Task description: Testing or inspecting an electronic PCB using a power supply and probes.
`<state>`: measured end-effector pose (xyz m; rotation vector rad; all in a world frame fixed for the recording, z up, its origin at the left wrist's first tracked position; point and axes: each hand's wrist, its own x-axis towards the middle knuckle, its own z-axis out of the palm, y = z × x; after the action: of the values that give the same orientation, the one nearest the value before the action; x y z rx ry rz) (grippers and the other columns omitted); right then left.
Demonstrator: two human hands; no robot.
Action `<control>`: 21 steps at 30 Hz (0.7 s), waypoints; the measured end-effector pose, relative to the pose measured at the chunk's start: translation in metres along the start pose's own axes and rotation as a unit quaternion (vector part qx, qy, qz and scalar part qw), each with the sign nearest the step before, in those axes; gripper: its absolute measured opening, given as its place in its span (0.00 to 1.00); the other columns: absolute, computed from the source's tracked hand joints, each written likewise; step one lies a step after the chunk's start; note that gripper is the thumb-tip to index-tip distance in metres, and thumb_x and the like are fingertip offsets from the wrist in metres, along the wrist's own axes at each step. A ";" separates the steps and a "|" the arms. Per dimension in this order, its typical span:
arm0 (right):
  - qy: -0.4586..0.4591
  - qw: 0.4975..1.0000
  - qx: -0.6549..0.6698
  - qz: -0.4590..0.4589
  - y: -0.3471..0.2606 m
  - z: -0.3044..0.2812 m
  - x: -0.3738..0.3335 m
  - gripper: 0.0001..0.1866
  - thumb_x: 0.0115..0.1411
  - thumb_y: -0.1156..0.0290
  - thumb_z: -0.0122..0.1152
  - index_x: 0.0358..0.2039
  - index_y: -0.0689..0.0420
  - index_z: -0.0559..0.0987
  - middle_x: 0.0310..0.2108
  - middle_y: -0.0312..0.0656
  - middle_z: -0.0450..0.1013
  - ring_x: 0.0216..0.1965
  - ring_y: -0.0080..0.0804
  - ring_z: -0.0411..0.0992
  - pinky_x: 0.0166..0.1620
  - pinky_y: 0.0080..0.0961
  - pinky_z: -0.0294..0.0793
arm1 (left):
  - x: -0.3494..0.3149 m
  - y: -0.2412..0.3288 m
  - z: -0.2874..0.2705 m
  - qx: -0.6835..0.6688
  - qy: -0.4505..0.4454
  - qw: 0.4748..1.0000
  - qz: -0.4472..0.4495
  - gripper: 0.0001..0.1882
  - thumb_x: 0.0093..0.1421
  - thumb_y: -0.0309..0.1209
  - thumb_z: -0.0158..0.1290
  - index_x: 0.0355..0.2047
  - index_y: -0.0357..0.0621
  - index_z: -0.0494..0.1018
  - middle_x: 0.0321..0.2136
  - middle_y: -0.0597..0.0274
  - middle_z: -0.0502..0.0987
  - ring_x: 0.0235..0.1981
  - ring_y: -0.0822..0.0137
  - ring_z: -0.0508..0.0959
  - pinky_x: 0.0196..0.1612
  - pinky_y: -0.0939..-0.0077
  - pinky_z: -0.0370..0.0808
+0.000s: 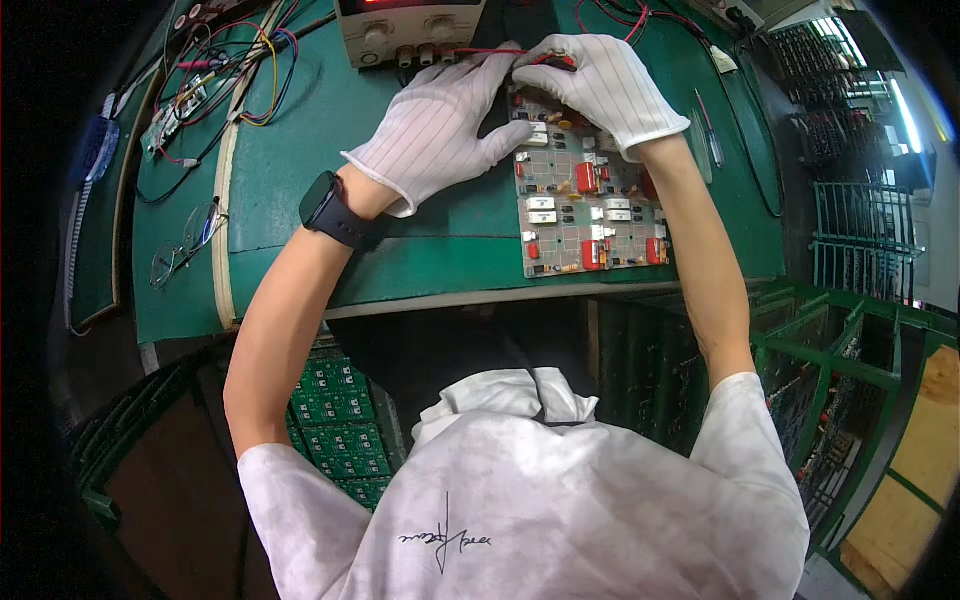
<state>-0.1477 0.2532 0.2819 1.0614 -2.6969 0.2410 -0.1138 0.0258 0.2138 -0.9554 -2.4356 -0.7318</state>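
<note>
A panel of circuit boards (548,160) lies on the green bench mat, carrying red block parts, white blocks and small cylindrical parts. In a striped white glove, my right hand (600,88) is closed over the panel's far end. It pinches a red test lead (553,62), whose tip the fingers hide. My left hand (445,125), gloved too, has its fingers stretched toward the right fingertips and its thumb apart, at the panel's left edge. A red wire runs from the bench power supply (408,30) behind my left fingertips.
Loose coloured wires (262,75) and a small board (175,115) lie at the far left, above a pair of glasses (187,243). Thin tools (710,130) rest right of the panel. Green racks (800,335) stand at the lower right; green circuit boards (340,420) sit below the bench.
</note>
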 end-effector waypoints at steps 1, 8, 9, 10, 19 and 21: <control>0.001 1.000 -0.002 -0.005 0.000 0.001 0.000 0.16 0.64 0.55 0.63 0.42 0.53 0.87 0.40 0.44 0.82 0.40 0.47 0.80 0.45 0.36 0.80 | -0.001 -0.002 0.001 0.001 -0.017 1.000 -0.004 0.40 0.68 0.56 0.50 0.70 0.42 0.59 0.57 0.38 0.74 0.59 0.40 0.74 0.64 0.50 0.69; -0.020 0.997 -0.035 0.072 -0.014 0.001 0.004 0.20 0.63 0.51 0.64 0.42 0.54 0.87 0.38 0.47 0.82 0.40 0.50 0.80 0.45 0.39 0.79 | -0.001 -0.001 0.001 0.002 -0.038 0.999 -0.002 0.42 0.69 0.59 0.48 0.72 0.44 0.56 0.59 0.37 0.73 0.60 0.39 0.73 0.66 0.49 0.68; -0.019 0.996 -0.037 0.076 -0.013 0.002 0.004 0.20 0.63 0.51 0.64 0.42 0.54 0.87 0.38 0.47 0.82 0.40 0.50 0.80 0.45 0.39 0.79 | 0.001 0.000 0.001 0.000 -0.038 0.999 0.002 0.42 0.69 0.59 0.48 0.72 0.44 0.56 0.59 0.37 0.73 0.60 0.39 0.73 0.66 0.49 0.68; -0.022 0.997 -0.023 0.068 -0.012 0.003 0.005 0.20 0.63 0.50 0.64 0.41 0.55 0.86 0.37 0.48 0.82 0.40 0.50 0.80 0.45 0.40 0.79 | 0.003 0.001 0.000 0.002 -0.030 1.000 0.003 0.41 0.69 0.58 0.49 0.72 0.43 0.57 0.59 0.37 0.73 0.59 0.39 0.73 0.66 0.49 0.68; 0.081 0.985 0.082 0.126 -0.026 -0.012 -0.037 0.19 0.64 0.54 0.64 0.44 0.58 0.83 0.40 0.48 0.82 0.39 0.48 0.81 0.44 0.37 0.80 | 0.007 0.000 -0.008 -0.026 -0.041 0.999 0.003 0.40 0.65 0.51 0.55 0.69 0.41 0.59 0.56 0.36 0.75 0.57 0.40 0.75 0.63 0.51 0.69; 0.110 0.960 0.058 0.249 -0.023 -0.039 -0.076 0.21 0.65 0.52 0.62 0.46 0.57 0.82 0.41 0.47 0.83 0.40 0.46 0.82 0.45 0.35 0.80 | 0.005 0.003 -0.009 -0.017 -0.056 0.998 -0.011 0.40 0.65 0.50 0.55 0.70 0.41 0.58 0.56 0.37 0.75 0.57 0.40 0.75 0.64 0.51 0.69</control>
<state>-0.0722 0.2954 0.3001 0.3298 -2.7183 0.5701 -0.1136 0.0249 0.2245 -1.0102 -2.5417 -0.7484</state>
